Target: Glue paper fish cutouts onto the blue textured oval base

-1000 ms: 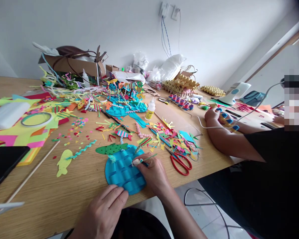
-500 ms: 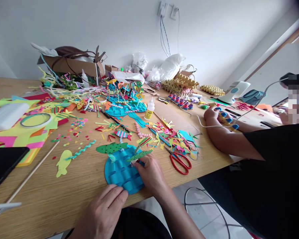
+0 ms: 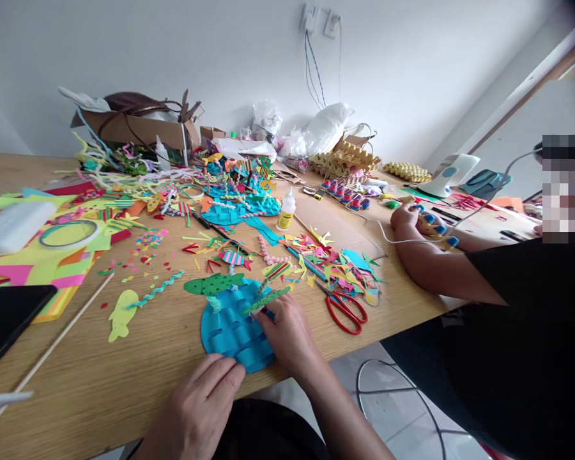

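A round blue paper base (image 3: 234,345) with a wavy woven surface lies near the table's front edge. My left hand (image 3: 204,390) grips its near rim, fingers together. With thumb and fingers, my right hand (image 3: 287,332) pinches the underside of a dotted green paper fish (image 3: 268,298) over the base's right side; the exact grip point is partly hidden. Another green dotted fish (image 3: 214,284) stands on a pale twisted stem at the back left. Behind are a blue striped fish (image 3: 234,258) and a green-red striped fish (image 3: 278,271). A yellow fish (image 3: 123,315) with a turquoise wavy stem lies left.
Red-handled scissors (image 3: 346,312) lie right of my hand, beside paper scraps (image 3: 349,271). A glue bottle (image 3: 287,209) stands behind. At left are a phone (image 3: 14,319) and a wooden stick (image 3: 52,348). A co-worker's arm (image 3: 426,262) rests at the right.
The view has shifted very slightly. Both my hands keep their places on the base and at the green fish.
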Tool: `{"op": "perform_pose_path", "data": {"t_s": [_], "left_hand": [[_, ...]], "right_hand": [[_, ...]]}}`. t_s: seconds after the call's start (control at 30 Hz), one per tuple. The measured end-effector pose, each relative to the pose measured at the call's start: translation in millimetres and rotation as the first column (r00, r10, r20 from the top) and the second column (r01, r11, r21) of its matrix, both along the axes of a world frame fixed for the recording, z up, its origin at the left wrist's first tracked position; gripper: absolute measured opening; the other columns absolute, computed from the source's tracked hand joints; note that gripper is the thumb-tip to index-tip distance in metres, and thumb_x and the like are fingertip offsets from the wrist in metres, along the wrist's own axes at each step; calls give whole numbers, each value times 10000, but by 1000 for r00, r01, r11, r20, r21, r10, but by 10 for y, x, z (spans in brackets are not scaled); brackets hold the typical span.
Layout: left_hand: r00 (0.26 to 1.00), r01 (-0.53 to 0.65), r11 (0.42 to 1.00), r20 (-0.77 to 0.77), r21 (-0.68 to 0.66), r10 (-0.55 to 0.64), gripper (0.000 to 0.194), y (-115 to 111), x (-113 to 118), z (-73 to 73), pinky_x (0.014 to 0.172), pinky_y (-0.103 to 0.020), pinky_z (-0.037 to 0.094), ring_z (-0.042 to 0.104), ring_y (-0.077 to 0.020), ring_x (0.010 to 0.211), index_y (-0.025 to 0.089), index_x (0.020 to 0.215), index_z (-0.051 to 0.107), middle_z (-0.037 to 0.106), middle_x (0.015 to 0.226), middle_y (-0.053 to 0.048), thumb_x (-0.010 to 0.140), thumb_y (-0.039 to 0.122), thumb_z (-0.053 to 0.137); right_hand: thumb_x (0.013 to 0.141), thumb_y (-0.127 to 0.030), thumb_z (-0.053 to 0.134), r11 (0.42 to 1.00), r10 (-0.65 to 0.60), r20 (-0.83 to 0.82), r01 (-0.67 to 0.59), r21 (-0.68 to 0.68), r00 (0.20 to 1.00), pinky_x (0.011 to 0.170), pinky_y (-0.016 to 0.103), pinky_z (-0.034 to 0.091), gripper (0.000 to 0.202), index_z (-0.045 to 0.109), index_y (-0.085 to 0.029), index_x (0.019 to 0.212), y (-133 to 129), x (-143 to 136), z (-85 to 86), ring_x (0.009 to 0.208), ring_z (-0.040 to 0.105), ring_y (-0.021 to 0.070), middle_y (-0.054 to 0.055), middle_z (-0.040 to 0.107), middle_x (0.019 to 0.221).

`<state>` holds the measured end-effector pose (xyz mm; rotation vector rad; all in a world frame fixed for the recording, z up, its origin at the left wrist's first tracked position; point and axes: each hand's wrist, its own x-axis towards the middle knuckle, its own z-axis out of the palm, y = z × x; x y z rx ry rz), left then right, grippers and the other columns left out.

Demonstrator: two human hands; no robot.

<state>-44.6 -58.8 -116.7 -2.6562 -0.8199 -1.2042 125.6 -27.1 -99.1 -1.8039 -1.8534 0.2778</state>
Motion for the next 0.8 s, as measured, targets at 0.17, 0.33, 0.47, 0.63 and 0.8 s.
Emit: {"op": "perform_pose_path", "data": {"t_s": [0.17, 0.33, 0.47, 0.63, 0.8], "left_hand": [[1000, -10, 1000, 2, -9, 10, 341, 10, 0, -8, 702, -219, 516, 632, -131, 702, 141, 844, 625, 673, 713, -27, 933, 133, 296], [1000, -15, 1000, 4, -9, 15, 340, 9, -6, 7, 702, -208, 521, 636, -122, 708, 145, 857, 621, 674, 724, -28, 937, 145, 291], [1000, -6, 1000, 14, -2, 6, 319, -2, -17, 19, 730, -200, 513, 634, -121, 723, 149, 867, 619, 668, 733, -30, 930, 134, 306], [999, 29, 999, 22, -26, -29, 306, -12, -20, 50, 762, -172, 493, 623, -113, 752, 145, 884, 621, 657, 753, -38, 923, 124, 319], [999, 32, 997, 32, -68, -30, 286, -24, -66, 10, 797, -172, 479, 620, -116, 791, 139, 903, 624, 653, 784, -48, 909, 104, 341]], "right_hand": [[745, -180, 612, 999, 34, -8, -34, 10, 999, 660, 251, 360, 164, 633, -173, 582, 0, 4, 14, 721, 534, 168, 39, 630, 665], [749, -204, 605, 1000, 18, 7, -18, -8, 1000, 641, 254, 360, 158, 648, -176, 600, 9, 11, -6, 702, 532, 169, 39, 623, 650], [742, -215, 621, 1000, 4, -42, -4, 0, 999, 633, 259, 370, 143, 662, -179, 610, -1, 21, -9, 681, 538, 170, 35, 615, 623], [730, -197, 641, 999, 27, -148, -21, 40, 989, 687, 252, 393, 51, 686, -197, 707, -30, 35, -17, 768, 552, 165, 29, 640, 722], [724, -224, 652, 1000, -13, -129, 15, 18, 992, 688, 265, 399, 55, 682, -187, 696, -52, 54, -18, 783, 543, 180, 39, 629, 710]]}}
